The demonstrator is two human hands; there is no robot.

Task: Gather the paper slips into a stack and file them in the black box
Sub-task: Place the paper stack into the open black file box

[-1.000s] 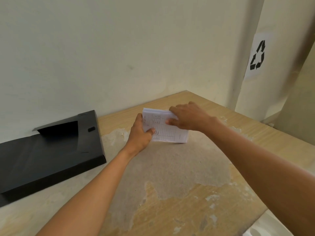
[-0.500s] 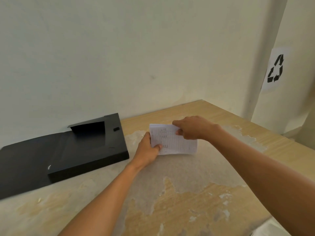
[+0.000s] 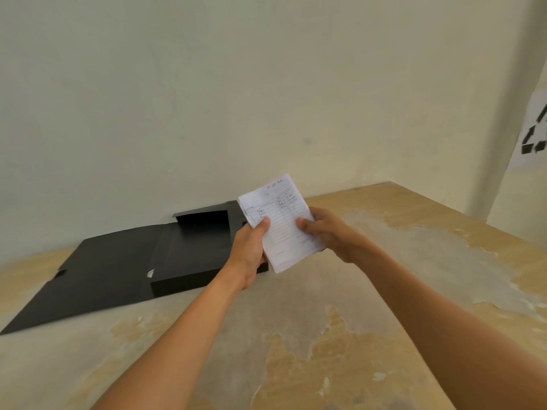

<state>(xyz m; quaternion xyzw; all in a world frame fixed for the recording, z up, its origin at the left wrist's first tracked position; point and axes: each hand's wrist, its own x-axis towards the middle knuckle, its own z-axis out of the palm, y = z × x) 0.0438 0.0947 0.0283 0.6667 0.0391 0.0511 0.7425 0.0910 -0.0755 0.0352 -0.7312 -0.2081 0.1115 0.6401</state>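
A stack of white lined paper slips is held up off the table, tilted, between both hands. My left hand grips its left edge with the thumb on top. My right hand grips its right edge, thumb on the face of the top slip. The black box lies open on the table just left of and behind the stack, its lid flap spread flat toward the left. The left hand hides the box's near right corner.
The worn wooden table has peeling pale patches and runs to a wall behind the box. At the far right, a wall corner carries a paper sign with a recycling symbol.
The stack has come up off the table surface and turned from lying sideways to upright and tilted, closer to the box. Both hands kept hold of it. The view swung left.
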